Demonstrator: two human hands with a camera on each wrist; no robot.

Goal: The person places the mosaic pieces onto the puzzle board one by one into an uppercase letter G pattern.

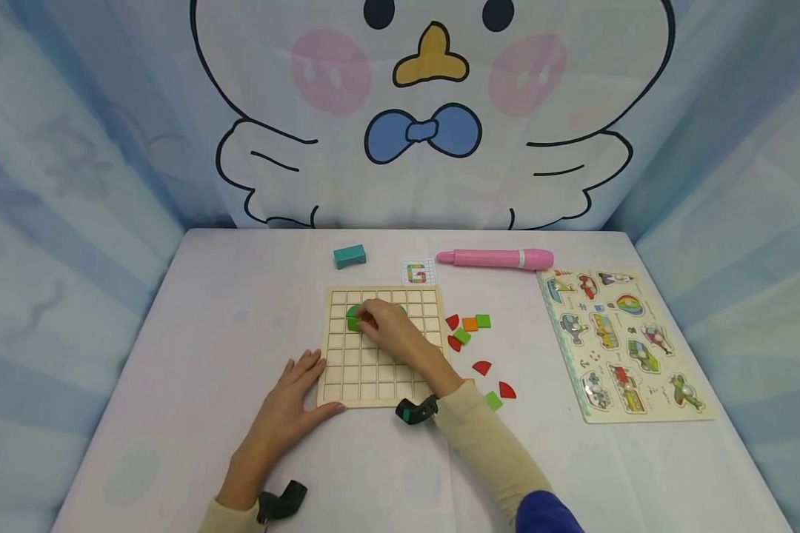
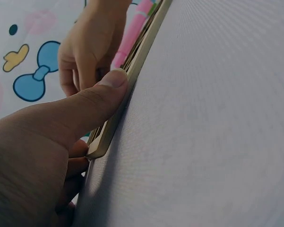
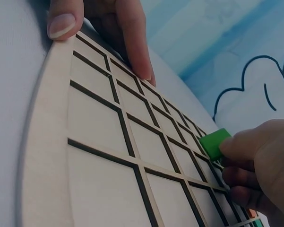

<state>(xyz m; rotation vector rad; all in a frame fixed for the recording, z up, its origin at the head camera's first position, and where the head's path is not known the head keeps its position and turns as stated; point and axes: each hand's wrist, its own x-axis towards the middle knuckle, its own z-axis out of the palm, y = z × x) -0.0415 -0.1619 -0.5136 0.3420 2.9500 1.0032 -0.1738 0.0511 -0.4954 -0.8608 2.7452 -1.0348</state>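
A wooden grid board [image 1: 367, 376] lies flat on the table. My right hand [image 1: 393, 329] reaches over it and pinches a green square tile [image 3: 213, 143] between thumb and fingers, over a cell in the upper left of the grid. Right behind that tile sits a green rounded piece [image 1: 354, 310]; another green piece [image 1: 402, 308] shows partly behind my knuckles. My left hand [image 1: 290, 403] rests against the board's near left corner. Its thumb [image 2: 114, 79] lies on the near edge, and the other fingers [image 3: 137, 45] stretch along the left side.
Right of the board lie several loose pieces: red quarter-circles [image 1: 482, 368], green squares [image 1: 483, 320] and an orange square [image 1: 470, 324]. Behind it are a pattern card [image 1: 418, 272], a teal block [image 1: 350, 256] and a pink pen [image 1: 493, 258]. A picture puzzle board [image 1: 600, 381] lies far right.
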